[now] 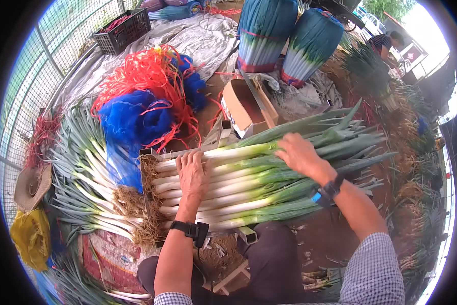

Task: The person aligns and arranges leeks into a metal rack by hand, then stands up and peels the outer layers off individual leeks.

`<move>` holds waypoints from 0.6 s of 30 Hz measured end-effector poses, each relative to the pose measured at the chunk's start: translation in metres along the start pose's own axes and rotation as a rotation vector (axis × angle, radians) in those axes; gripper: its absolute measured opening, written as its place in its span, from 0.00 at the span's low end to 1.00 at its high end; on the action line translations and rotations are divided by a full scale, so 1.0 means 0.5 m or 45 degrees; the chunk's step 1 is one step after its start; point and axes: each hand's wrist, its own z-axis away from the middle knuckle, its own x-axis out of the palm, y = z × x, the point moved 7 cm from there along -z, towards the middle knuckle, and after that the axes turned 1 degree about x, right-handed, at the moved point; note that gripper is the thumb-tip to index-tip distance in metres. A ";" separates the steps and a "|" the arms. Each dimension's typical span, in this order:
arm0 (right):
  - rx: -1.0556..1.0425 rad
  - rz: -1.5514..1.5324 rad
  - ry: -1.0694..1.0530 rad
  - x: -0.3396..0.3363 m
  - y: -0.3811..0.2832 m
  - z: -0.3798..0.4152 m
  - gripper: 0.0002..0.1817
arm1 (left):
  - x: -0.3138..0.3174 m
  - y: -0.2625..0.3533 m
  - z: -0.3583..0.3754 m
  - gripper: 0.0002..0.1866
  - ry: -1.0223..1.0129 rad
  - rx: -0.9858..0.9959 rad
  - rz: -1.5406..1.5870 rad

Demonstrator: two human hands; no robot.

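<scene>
A row of long leeks (228, 192) lies across a metal frame (149, 193) in front of me, white stems and roots to the left, green leaves to the right. My left hand (193, 175) rests on the white stems near the root end, fingers stretched over the far leeks. Farther right, my right hand (300, 155) has its fingers curled on the far leek (254, 150) where white turns green. Part of its grip is hidden behind the hand. Each wrist wears a black band with a small device.
More leeks (83, 173) lie at left beside blue netting (137, 117) and red strips (137, 76). An open cardboard box (238, 109) stands beyond the frame. Wrapped leek bundles (266, 38) stand behind it. A black crate (121, 31) sits far left; another person (386, 46) is far right.
</scene>
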 end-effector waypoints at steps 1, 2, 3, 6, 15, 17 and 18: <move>-0.004 0.049 -0.035 0.007 -0.006 0.021 0.14 | -0.001 0.001 0.000 0.22 0.005 -0.001 0.005; -0.006 0.098 -0.072 0.011 -0.008 0.035 0.13 | -0.001 0.003 -0.001 0.22 0.009 -0.003 0.010; 0.018 -0.003 -0.059 0.000 -0.011 0.038 0.13 | -0.001 0.002 0.002 0.22 0.017 -0.010 0.011; 0.160 0.031 -0.387 0.004 0.007 -0.004 0.17 | 0.001 -0.002 0.005 0.22 0.027 -0.002 -0.003; -0.022 0.158 -0.618 0.020 0.035 -0.102 0.24 | -0.022 0.003 0.010 0.19 0.114 0.033 0.098; -0.072 0.280 -0.637 0.024 0.038 -0.104 0.25 | -0.028 0.009 0.011 0.18 0.157 0.072 0.129; -0.082 0.274 -0.640 0.030 0.043 -0.104 0.26 | -0.024 0.008 0.011 0.17 0.144 0.074 0.144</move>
